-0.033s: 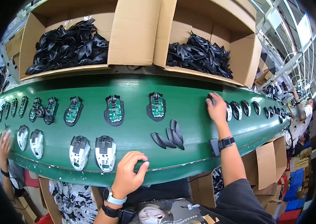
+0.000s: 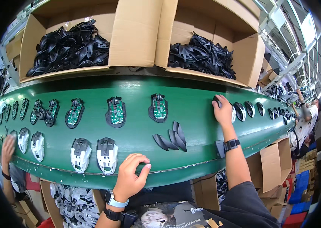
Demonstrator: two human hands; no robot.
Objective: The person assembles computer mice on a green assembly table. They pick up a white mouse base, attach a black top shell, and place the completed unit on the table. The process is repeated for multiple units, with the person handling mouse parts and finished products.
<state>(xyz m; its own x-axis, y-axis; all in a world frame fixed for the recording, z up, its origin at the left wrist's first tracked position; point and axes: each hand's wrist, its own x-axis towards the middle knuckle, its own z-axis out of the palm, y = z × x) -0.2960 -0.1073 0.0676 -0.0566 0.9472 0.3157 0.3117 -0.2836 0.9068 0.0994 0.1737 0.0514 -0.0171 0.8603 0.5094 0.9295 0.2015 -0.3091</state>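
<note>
My right hand (image 2: 223,112) reaches to the far right of the green belt (image 2: 190,110), its fingers closed round a dark computer mouse (image 2: 216,100), which they largely hide. Above the near edge of the belt hovers my left hand (image 2: 132,174), loosely curled with a gap between thumb and fingers and nothing in it. Left of it lie white mouse shells with grey inner parts, the nearest shell (image 2: 107,155) close to my fingers. Several curved black side pieces (image 2: 171,138) rest between my hands. Mouse bases with green circuit boards, such as this base (image 2: 158,108), stand along the far side.
Assembled mice (image 2: 249,109) trail off to the right. Two cardboard boxes (image 2: 135,34) of black pieces border the far side. White parts fill a box (image 2: 46,197) below the near edge. A co-worker's hand (image 2: 7,148) is at the left; another person (image 2: 306,117) is far right.
My right hand has shifted slightly to the right with the mouse. My left hand stays put. The co-worker's hand at the left has moved a little.
</note>
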